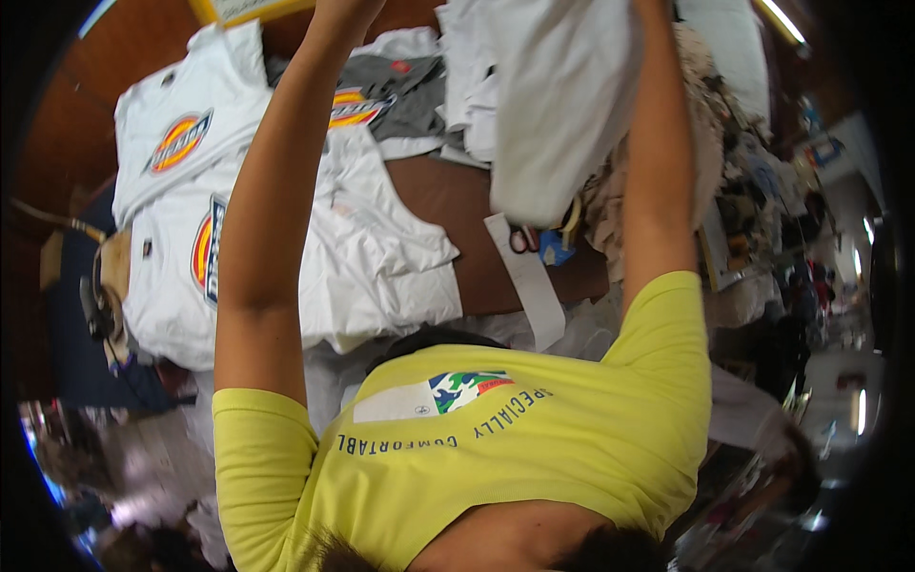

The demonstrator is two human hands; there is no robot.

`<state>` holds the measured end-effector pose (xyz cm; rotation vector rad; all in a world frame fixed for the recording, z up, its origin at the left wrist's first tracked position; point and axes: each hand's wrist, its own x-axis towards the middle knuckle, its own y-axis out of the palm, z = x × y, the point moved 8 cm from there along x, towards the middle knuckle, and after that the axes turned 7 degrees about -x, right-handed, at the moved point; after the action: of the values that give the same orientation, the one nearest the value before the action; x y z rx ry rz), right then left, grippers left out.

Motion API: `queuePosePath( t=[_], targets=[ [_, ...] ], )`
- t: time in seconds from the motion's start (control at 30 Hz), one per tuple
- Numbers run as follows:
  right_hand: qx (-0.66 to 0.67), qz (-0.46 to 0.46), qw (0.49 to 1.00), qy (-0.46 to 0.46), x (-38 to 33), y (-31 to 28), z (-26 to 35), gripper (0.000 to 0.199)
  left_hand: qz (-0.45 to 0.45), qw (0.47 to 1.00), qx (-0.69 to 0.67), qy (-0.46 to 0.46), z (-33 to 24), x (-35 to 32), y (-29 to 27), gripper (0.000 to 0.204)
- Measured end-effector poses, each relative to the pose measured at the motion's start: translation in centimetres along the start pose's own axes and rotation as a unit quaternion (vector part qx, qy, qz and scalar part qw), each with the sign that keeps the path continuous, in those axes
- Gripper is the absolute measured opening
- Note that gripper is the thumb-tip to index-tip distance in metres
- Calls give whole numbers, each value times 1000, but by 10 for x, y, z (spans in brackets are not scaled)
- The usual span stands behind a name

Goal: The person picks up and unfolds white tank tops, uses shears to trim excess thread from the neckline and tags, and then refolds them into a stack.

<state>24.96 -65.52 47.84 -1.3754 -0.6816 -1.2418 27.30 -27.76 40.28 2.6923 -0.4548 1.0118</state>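
Both my arms stretch up past the upper edge of the picture, so the fingers of my left and right hands are out of sight. Beside my right forearm (658,162) hangs a plain white cloth (562,105), somewhat blurred, its lower end above the brown table; what grips it is hidden. My left forearm (295,143) passes over white T-shirts with a colourful chest print. One white T-shirt (191,114) lies at the far left, and another white shirt (381,257) spreads nearer to me. Beyond them is a grey T-shirt (415,95) with a similar print.
A white strip (532,286) lies across the brown table (429,191) edge, beside dark-handled scissors (519,240) and a small blue item (556,250). Beige fabric (701,114) is heaped at the right. At the left is a dark device (95,305) with a cable.
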Motion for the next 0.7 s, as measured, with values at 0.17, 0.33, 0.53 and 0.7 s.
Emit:
queuePosePath(
  t=[0.17, 0.33, 0.53, 0.7],
  targets=[
    [-41, 101, 992, -55, -85, 52, 71, 72, -60, 958, 280, -10, 49, -123, -152, 30],
    [285, 456, 786, -305, -409, 91, 128, 48, -86, 784, 592, -163, 142, -276, -319, 39],
    [175, 685, 687, -169, -550, -53, 171, 47, -106, 751, 479, -442, 151, -339, -308, 52],
    [375, 628, 682, 19, -462, -48, 144, 32, -32, 730, 547, -409, 168, -372, -322, 42]
  ],
)
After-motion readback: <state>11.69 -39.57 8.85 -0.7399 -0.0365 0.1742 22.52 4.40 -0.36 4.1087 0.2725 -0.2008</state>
